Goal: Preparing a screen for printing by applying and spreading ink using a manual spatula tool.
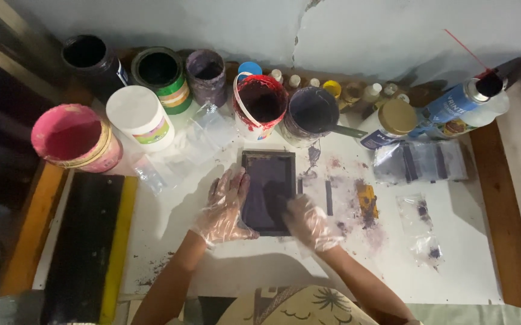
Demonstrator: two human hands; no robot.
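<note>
Your left hand (224, 207) lies flat and open on the left edge of the small dark frame (267, 191) in the middle of the white table (453, 265). Your right hand (310, 222) presses on the frame's lower right corner; it is blurry, so I cannot tell if it grips. Paint pots (259, 102) stand at twelve o'clock. Your arms are cut off at six o'clock.

The place was a small printing workshop: open paint tins (260, 102) crowded an ink-stained tabletop (308, 265) around a framed screen (267, 191).
</note>
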